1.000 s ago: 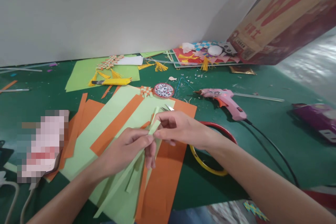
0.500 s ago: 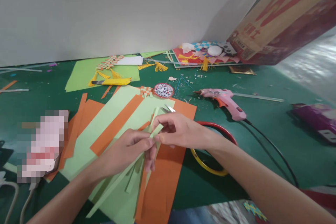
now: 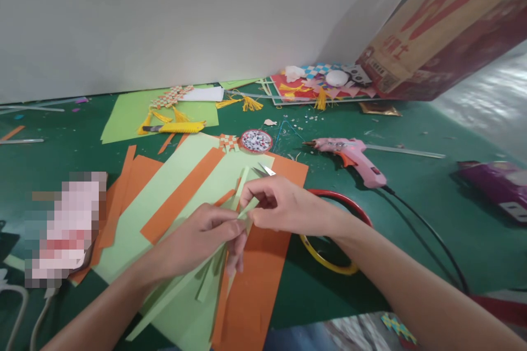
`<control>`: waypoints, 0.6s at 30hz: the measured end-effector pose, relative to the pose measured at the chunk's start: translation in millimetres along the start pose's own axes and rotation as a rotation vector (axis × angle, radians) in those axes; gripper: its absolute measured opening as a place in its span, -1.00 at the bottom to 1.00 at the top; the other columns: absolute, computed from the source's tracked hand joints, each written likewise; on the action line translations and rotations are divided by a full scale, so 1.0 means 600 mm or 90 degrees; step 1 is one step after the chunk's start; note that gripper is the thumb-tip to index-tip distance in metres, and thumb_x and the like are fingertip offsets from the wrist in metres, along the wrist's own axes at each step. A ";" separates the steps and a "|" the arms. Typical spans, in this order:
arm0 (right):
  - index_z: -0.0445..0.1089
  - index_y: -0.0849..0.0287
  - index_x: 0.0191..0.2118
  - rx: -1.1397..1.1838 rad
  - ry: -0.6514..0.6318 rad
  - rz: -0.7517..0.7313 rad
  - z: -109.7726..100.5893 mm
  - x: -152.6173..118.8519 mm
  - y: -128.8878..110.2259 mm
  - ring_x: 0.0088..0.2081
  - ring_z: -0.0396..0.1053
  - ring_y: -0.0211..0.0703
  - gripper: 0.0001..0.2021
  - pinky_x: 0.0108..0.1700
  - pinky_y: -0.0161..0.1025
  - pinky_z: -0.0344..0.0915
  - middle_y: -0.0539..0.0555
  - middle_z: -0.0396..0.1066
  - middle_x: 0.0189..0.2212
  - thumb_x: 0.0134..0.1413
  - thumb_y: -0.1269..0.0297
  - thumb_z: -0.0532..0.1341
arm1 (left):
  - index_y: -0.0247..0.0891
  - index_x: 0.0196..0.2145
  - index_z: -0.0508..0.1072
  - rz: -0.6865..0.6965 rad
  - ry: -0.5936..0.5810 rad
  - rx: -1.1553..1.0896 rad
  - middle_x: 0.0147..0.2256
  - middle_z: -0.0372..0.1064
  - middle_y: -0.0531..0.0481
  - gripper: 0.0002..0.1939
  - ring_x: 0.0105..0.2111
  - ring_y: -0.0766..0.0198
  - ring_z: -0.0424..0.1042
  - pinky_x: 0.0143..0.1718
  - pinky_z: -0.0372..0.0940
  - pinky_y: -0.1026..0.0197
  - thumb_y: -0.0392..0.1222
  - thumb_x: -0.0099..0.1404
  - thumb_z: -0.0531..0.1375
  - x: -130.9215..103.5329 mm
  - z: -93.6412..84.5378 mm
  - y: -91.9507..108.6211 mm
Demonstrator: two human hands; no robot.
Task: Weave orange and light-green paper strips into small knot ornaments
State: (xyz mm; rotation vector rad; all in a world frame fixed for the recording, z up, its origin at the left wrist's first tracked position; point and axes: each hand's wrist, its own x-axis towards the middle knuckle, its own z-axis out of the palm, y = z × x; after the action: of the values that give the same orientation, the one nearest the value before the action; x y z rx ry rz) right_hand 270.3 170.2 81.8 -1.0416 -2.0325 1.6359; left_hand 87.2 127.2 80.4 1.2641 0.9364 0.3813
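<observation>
Thin light green paper strips lie between my hands over the paper sheets. My left hand [image 3: 218, 233] is closed, pinching one long green paper strip [image 3: 173, 299] whose lower end trails toward the bottom left. The fingers of my right hand [image 3: 284, 208] are curled and pinch the same strip near its upper end, close to the left thumb. Other green strips [image 3: 209, 277] stand or lie behind and below the left fingers. Pointed metal blades [image 3: 265, 170] show beyond the right hand, which partly hides them. A red and yellow loop [image 3: 329, 263] lies under the right forearm.
Orange [image 3: 272, 263] and light green sheets [image 3: 197, 175] spread beneath. A pink glue gun [image 3: 354, 159] with a black cord lies right. A yellow cutter [image 3: 177, 128], a dish of small beads [image 3: 256, 141], a phone [image 3: 69, 230] and a paper bag [image 3: 428, 38] stand around.
The pinched strip has slid slightly: its lower end reaches further left and its upper tip sits a little lower right. Both hands stay nearly in place.
</observation>
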 end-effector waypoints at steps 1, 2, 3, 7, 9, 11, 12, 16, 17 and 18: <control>0.23 0.18 -0.51 -0.004 0.008 -0.003 -0.002 -0.001 -0.001 -0.58 -0.08 -0.40 -0.95 -0.58 -0.39 -0.11 -0.16 -0.02 -0.67 -0.19 0.34 0.12 | -0.25 -0.61 0.28 0.001 -0.001 0.000 -0.69 0.29 0.12 -0.65 -0.55 0.33 0.43 -0.43 0.24 0.31 -0.21 0.32 -0.02 0.000 0.000 0.000; 0.21 0.18 -0.52 -0.002 0.013 -0.003 -0.003 -0.001 -0.002 -0.58 -0.09 -0.40 -0.95 -0.58 -0.39 -0.11 -0.16 -0.02 -0.67 -0.19 0.34 0.13 | -0.25 -0.61 0.28 0.002 -0.001 0.000 -0.69 0.29 0.12 -0.66 -0.54 0.32 0.43 -0.42 0.25 0.31 -0.23 0.31 -0.02 0.000 0.000 0.000; 0.20 0.18 -0.53 0.005 0.016 -0.001 -0.005 -0.002 -0.004 -0.59 -0.09 -0.40 -0.94 -0.58 -0.39 -0.11 -0.16 -0.03 -0.67 -0.20 0.34 0.12 | -0.25 -0.61 0.28 0.002 -0.001 0.001 -0.69 0.29 0.12 -0.66 -0.54 0.32 0.43 -0.42 0.25 0.31 -0.24 0.30 -0.03 0.000 -0.001 0.000; 0.17 0.18 -0.55 0.040 0.029 0.006 -0.011 -0.003 -0.009 -0.60 -0.06 -0.42 -0.95 -0.60 -0.40 -0.08 -0.16 0.02 -0.68 -0.22 0.37 0.11 | -0.25 -0.62 0.28 0.002 0.006 0.009 -0.69 0.28 0.12 -0.66 -0.54 0.33 0.43 -0.41 0.25 0.32 -0.25 0.30 -0.04 -0.001 0.000 0.004; 0.18 0.18 -0.56 0.041 0.040 -0.003 -0.015 -0.004 -0.011 -0.60 -0.03 -0.43 -0.96 -0.59 -0.40 -0.06 -0.15 0.07 -0.67 -0.22 0.39 0.10 | -0.25 -0.63 0.28 0.004 0.008 0.016 -0.69 0.28 0.12 -0.65 -0.54 0.34 0.42 -0.41 0.25 0.33 -0.26 0.29 -0.04 -0.001 0.001 0.008; 0.19 0.18 -0.58 0.035 0.049 -0.012 -0.021 -0.006 -0.011 -0.61 0.01 -0.43 -0.95 -0.59 -0.40 -0.05 -0.14 0.09 -0.68 -0.21 0.39 0.10 | -0.25 -0.64 0.28 0.005 0.010 0.019 -0.70 0.27 0.12 -0.65 -0.54 0.34 0.42 -0.41 0.24 0.33 -0.26 0.29 -0.04 -0.001 0.001 0.009; 0.19 0.18 -0.58 0.034 0.055 -0.014 -0.024 -0.008 -0.011 -0.62 0.02 -0.43 -0.94 -0.60 -0.40 -0.04 -0.15 0.10 -0.69 -0.20 0.40 0.10 | -0.25 -0.64 0.27 0.005 0.009 0.018 -0.70 0.27 0.12 -0.65 -0.54 0.34 0.42 -0.41 0.24 0.33 -0.27 0.29 -0.04 -0.002 0.001 0.009; 0.18 0.16 -0.53 0.076 0.100 -0.013 -0.033 -0.008 -0.007 -0.67 0.06 -0.42 -0.93 -0.60 -0.39 -0.01 -0.16 0.12 -0.73 -0.11 0.38 0.10 | -0.26 -0.63 0.27 0.016 0.015 0.001 -0.69 0.28 0.12 -0.66 -0.54 0.34 0.42 -0.41 0.25 0.32 -0.28 0.29 -0.04 -0.003 0.000 0.007; 0.20 0.17 -0.50 0.092 0.097 -0.009 -0.032 -0.007 -0.006 -0.67 0.08 -0.42 -0.92 -0.60 -0.39 0.00 -0.16 0.14 -0.72 -0.08 0.35 0.13 | -0.26 -0.61 0.28 0.020 0.023 -0.001 -0.69 0.29 0.12 -0.67 -0.55 0.34 0.42 -0.41 0.24 0.32 -0.28 0.29 -0.04 -0.003 -0.001 0.007; 0.23 0.18 -0.47 0.107 0.081 -0.003 -0.029 -0.005 -0.004 -0.66 0.10 -0.42 -0.90 -0.59 -0.39 0.01 -0.15 0.17 -0.70 -0.06 0.30 0.16 | -0.26 -0.60 0.29 0.021 0.032 0.000 -0.68 0.29 0.12 -0.68 -0.55 0.34 0.42 -0.41 0.24 0.32 -0.28 0.29 -0.03 -0.003 -0.001 0.007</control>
State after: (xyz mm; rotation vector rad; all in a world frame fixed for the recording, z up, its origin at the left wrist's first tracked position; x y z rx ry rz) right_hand 282.9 180.2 89.8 -1.0512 -1.7828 1.6609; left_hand 86.9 127.7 85.2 1.2765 0.9589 0.4395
